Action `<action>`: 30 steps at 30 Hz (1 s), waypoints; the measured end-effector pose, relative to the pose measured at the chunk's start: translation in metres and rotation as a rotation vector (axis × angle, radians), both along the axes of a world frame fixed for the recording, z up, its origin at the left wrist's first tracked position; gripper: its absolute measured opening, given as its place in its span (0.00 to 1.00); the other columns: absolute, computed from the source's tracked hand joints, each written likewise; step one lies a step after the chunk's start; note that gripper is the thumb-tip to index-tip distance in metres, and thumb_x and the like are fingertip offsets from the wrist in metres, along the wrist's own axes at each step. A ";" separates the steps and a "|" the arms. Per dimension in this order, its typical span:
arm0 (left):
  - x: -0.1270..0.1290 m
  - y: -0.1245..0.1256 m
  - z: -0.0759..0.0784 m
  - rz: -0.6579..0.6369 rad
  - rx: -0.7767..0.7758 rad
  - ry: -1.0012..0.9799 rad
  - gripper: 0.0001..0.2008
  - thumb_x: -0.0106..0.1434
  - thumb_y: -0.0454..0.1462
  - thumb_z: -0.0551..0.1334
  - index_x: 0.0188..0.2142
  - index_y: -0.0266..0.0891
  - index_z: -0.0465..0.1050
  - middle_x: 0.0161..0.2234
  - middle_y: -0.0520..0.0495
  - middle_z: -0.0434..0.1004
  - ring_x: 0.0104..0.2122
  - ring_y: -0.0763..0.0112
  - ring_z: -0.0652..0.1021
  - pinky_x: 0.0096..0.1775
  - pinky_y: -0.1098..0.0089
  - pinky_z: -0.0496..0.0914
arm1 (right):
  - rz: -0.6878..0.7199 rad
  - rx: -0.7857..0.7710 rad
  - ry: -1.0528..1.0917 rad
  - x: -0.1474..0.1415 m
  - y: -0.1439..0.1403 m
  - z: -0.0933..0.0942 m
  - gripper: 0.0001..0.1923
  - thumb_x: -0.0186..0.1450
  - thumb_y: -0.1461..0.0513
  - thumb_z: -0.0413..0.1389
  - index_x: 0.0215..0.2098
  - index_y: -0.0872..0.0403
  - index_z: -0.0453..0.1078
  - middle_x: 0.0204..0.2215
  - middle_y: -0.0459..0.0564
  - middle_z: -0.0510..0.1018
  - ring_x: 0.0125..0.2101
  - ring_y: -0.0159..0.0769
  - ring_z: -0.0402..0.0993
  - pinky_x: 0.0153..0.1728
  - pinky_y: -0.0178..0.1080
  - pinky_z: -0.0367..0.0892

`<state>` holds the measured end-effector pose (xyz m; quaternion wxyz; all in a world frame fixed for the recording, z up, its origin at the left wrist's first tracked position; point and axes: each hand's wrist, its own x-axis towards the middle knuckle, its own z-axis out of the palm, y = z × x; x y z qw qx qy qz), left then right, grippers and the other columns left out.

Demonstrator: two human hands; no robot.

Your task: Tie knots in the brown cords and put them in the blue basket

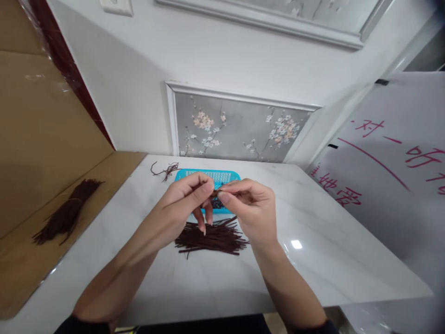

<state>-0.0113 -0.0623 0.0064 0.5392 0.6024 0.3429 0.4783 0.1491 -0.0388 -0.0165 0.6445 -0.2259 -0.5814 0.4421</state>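
My left hand (184,197) and my right hand (255,204) meet in front of me, fingertips close together. Each pinches a short brown cord (216,193) between thumb and forefinger; most of it is covered by the fingers. The other fingers of the left hand hang loosely below. Behind the hands stands a blue plastic basket (180,174), with small dark pieces inside, partly hidden. A pile of dark brown cords (213,239) lies on the table just below the hands.
Several loose brown strands (169,171) lie left of the basket on the white marbled table (208,287). At the left, a tied bundle of brown cords (71,208) rests on cardboard (21,273). A wall (139,69) borders the table's back; a sheet with red writing (392,185) stands right.
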 end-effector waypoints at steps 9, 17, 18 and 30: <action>0.008 0.004 -0.008 0.025 0.031 -0.064 0.14 0.68 0.47 0.59 0.35 0.39 0.68 0.27 0.53 0.67 0.23 0.76 0.75 0.18 0.77 0.73 | -0.307 0.225 -0.050 -0.006 0.000 -0.003 0.07 0.56 0.69 0.64 0.29 0.50 0.78 0.26 0.45 0.82 0.26 0.32 0.78 0.27 0.36 0.74; 0.005 0.013 -0.019 0.392 0.922 0.235 0.10 0.65 0.28 0.61 0.43 0.43 0.76 0.35 0.49 0.79 0.32 0.76 0.78 0.30 0.76 0.77 | -0.323 0.268 -0.003 0.001 0.001 -0.001 0.08 0.57 0.69 0.64 0.29 0.49 0.77 0.26 0.46 0.83 0.28 0.35 0.79 0.29 0.39 0.74; 0.005 0.016 -0.019 0.420 1.035 0.266 0.13 0.64 0.26 0.62 0.44 0.42 0.76 0.36 0.49 0.79 0.34 0.75 0.78 0.32 0.75 0.77 | -0.318 0.269 0.003 0.002 0.001 0.000 0.08 0.57 0.69 0.64 0.29 0.49 0.77 0.26 0.45 0.83 0.29 0.35 0.79 0.29 0.39 0.74; -0.001 0.028 -0.020 0.459 1.276 0.345 0.17 0.60 0.23 0.64 0.46 0.41 0.75 0.35 0.49 0.79 0.34 0.74 0.79 0.33 0.74 0.76 | -0.284 0.265 -0.050 0.003 0.004 -0.003 0.06 0.58 0.67 0.64 0.30 0.49 0.78 0.28 0.47 0.83 0.31 0.36 0.79 0.32 0.41 0.76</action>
